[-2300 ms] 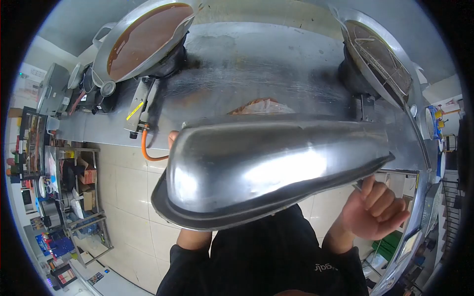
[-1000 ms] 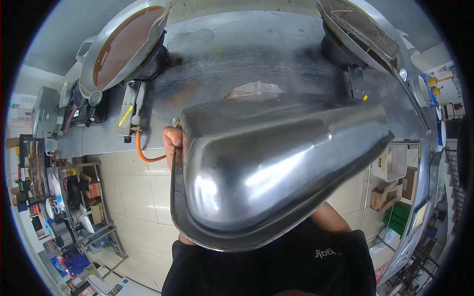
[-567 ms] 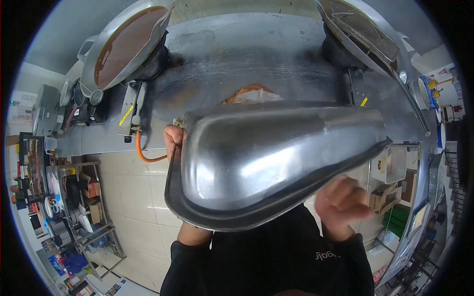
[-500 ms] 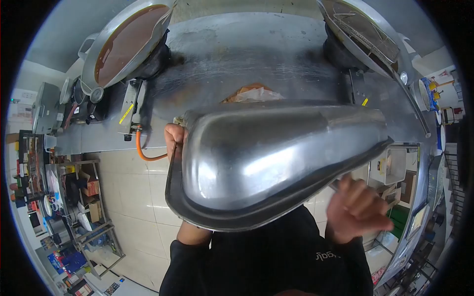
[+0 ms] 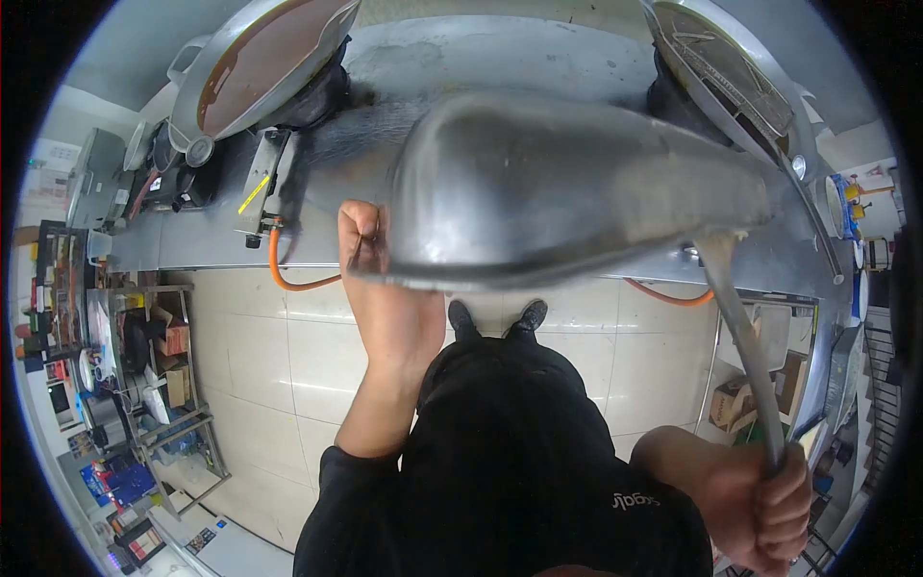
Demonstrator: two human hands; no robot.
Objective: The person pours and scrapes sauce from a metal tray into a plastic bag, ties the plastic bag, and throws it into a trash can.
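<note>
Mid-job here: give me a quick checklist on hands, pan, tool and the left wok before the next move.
1. Left hand gripping the metal pan: ok, at the left end of its rim.
2. Right hand gripping the long-handled tool: ok, fingers wrapped around the shaft.
3. Tool's far end clean: not ok, pale residue shows there.
4. Tool touching the pan: cannot tell, they overlap in view.
5. Pan interior emptied: cannot tell, its outside faces the camera.
6. Pan clear of the left wok: ok, a gap shows.
</note>
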